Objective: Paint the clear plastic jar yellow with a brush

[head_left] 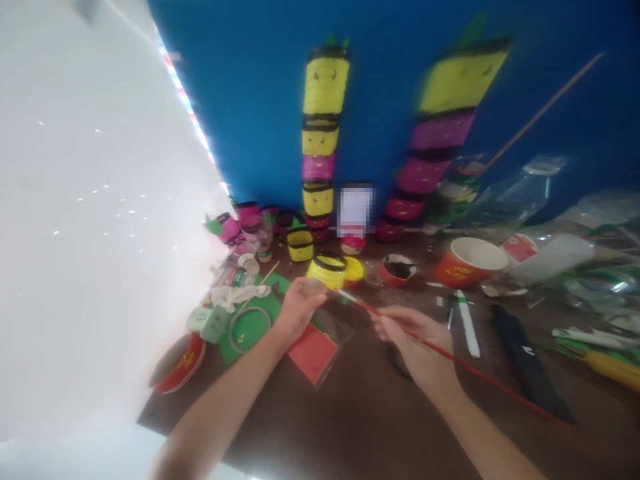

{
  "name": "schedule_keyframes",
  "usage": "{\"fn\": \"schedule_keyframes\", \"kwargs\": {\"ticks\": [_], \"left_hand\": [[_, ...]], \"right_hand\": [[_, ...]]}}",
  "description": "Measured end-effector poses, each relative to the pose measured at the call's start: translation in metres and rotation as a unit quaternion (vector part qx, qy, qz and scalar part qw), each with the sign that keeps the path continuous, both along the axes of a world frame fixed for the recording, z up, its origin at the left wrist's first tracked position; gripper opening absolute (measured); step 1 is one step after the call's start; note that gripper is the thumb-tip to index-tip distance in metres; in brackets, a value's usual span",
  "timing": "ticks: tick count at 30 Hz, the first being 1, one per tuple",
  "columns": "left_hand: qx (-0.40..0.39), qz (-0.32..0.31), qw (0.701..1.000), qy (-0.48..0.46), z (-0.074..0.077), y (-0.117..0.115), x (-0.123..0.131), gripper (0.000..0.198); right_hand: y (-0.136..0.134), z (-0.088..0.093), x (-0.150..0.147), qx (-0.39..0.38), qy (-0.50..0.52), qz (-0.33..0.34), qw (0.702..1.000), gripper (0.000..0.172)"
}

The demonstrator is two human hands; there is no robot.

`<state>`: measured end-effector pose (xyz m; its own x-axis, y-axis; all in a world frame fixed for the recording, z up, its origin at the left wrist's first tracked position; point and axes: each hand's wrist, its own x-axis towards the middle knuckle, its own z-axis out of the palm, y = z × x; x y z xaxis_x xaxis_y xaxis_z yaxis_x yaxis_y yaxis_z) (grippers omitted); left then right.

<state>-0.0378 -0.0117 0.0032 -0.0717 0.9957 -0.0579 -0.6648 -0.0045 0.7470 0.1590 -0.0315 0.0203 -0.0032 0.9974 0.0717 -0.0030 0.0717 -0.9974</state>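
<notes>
My left hand is closed at the lower left side of a yellow plastic cup with a black rim, and its fingers seem to grip it. Motion blur softens the contact. A slim paintbrush with a long red handle is pinched in my right hand. Its pale bristles point left, close to the lower side of the yellow cup. Right behind that cup sits a yellow paint lid or dish. Below my left hand lie a red paper sheet and a green sheet.
Tall stacks of yellow and pink painted cups stand against the blue wall. A red paper bowl, a dark-filled cup, a white marker, a black case and clear plastic bottles crowd the right. A roll of tape lies left.
</notes>
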Motion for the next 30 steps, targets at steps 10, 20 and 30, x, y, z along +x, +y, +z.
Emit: {"fn": "schedule_keyframes", "kwargs": {"ticks": [10, 20, 30], "left_hand": [[0.013, -0.011, 1.0, -0.02, 0.0028, -0.0021, -0.0004, 0.033], [0.008, 0.021, 1.0, 0.001, -0.0042, 0.0015, 0.0018, 0.043], [0.022, -0.005, 1.0, 0.011, -0.0033, -0.0009, 0.0019, 0.041]], "right_hand": [[0.0006, 0.006, 0.003, 0.01, 0.004, -0.023, 1.0, 0.027], [-0.0038, 0.0034, -0.0015, 0.016, 0.002, -0.001, 1.0, 0.025], [-0.0009, 0.0051, -0.001, 0.019, 0.002, -0.002, 1.0, 0.026]]}}
